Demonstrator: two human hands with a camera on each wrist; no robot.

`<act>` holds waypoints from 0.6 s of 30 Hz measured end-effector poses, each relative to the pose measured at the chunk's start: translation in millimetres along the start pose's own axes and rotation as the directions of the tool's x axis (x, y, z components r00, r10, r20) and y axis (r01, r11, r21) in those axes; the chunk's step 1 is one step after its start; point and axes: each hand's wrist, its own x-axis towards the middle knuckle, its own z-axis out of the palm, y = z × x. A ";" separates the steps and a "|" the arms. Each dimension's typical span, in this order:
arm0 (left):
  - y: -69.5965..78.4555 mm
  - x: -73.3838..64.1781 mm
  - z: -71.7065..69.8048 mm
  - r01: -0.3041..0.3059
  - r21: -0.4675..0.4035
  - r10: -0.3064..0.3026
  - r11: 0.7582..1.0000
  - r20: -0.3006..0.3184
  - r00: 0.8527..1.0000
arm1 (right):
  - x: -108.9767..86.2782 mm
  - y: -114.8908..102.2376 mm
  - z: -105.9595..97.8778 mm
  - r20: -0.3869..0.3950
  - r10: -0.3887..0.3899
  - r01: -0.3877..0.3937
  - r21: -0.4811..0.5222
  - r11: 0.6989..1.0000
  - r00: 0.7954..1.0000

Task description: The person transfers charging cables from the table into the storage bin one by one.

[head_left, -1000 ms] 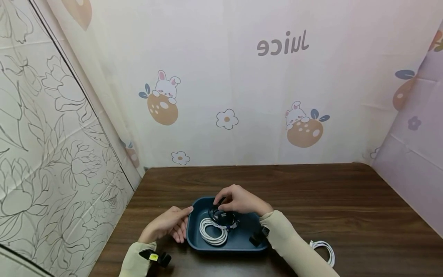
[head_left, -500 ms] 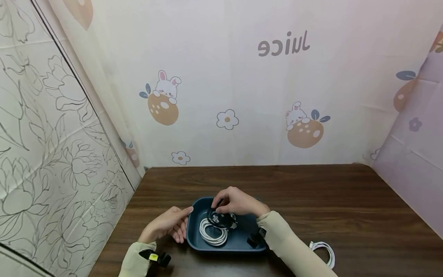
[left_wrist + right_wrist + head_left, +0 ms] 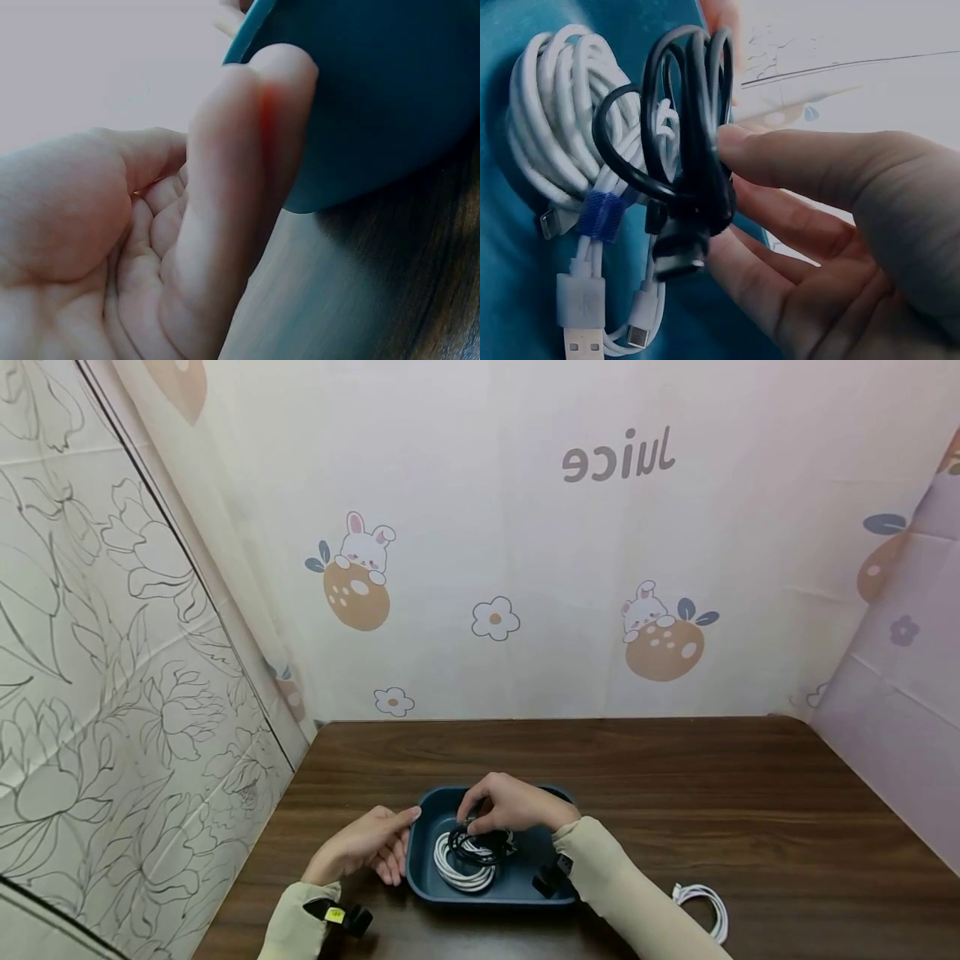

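A dark blue tray point(image 3: 517, 881) sits near the table's front. At its left end my left hand point(image 3: 367, 843) grips the wall, thumb at the rim and the other fingers curled outside; the left wrist view shows fingertips against the tray wall point(image 3: 390, 97). Over the tray my right hand point(image 3: 513, 802) pinches a coiled black cable point(image 3: 697, 112) between thumb and fingers, its metal plug point(image 3: 681, 264) hanging down. A coiled white cable point(image 3: 540, 112), tied with a blue strap point(image 3: 600, 216), lies in the tray, partly behind the black coil. Its USB plug point(image 3: 583, 341) shows.
Another white coiled cable point(image 3: 722, 917) lies on the brown wooden table point(image 3: 750, 810), right of the right forearm. A printed cloth point(image 3: 495, 527) hangs behind the table, and a flower-patterned panel point(image 3: 150, 693) stands at the left.
The right hand has moved slightly down and left with the black cable, which now overlaps the white coil. The left hand stays at the tray's end.
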 end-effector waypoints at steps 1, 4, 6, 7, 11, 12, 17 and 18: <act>-0.3 -0.1 -0.1 0.000 -0.001 0.000 1.000 -0.001 1.000 | 0.3 0.0 0.7 0.004 0.006 -0.006 -0.003 1.000 1.000; -0.3 -0.3 -0.1 0.001 -0.004 -0.001 1.000 -0.004 1.000 | 1.1 -0.3 1.4 0.012 0.020 -0.020 -0.009 1.000 1.000; 0.0 -0.2 -0.1 0.002 -0.005 -0.002 1.000 -0.005 1.000 | 1.1 -0.5 1.4 0.016 0.024 -0.024 -0.007 1.000 1.000; 0.1 -0.2 0.0 0.003 -0.006 -0.003 1.000 -0.005 1.000 | 0.8 -1.0 1.4 0.019 0.026 -0.026 -0.005 1.000 0.999; 0.3 0.0 0.2 0.003 -0.007 -0.003 1.000 -0.002 1.000 | -0.6 -3.0 1.4 0.026 0.034 -0.034 -0.003 0.999 0.999; 0.2 -0.1 0.2 0.003 -0.007 -0.003 1.000 -0.002 1.000 | -0.7 -3.4 1.3 0.027 0.034 -0.034 -0.001 0.999 0.999; -0.6 0.1 0.2 0.001 -0.010 -0.001 1.000 0.000 1.000 | 0.0 -2.9 0.2 0.041 0.009 -0.009 0.004 1.000 0.999; -0.9 0.2 0.2 0.000 -0.011 0.000 1.000 0.001 1.000 | 0.0 -2.6 0.0 0.044 0.001 -0.002 0.005 1.000 0.999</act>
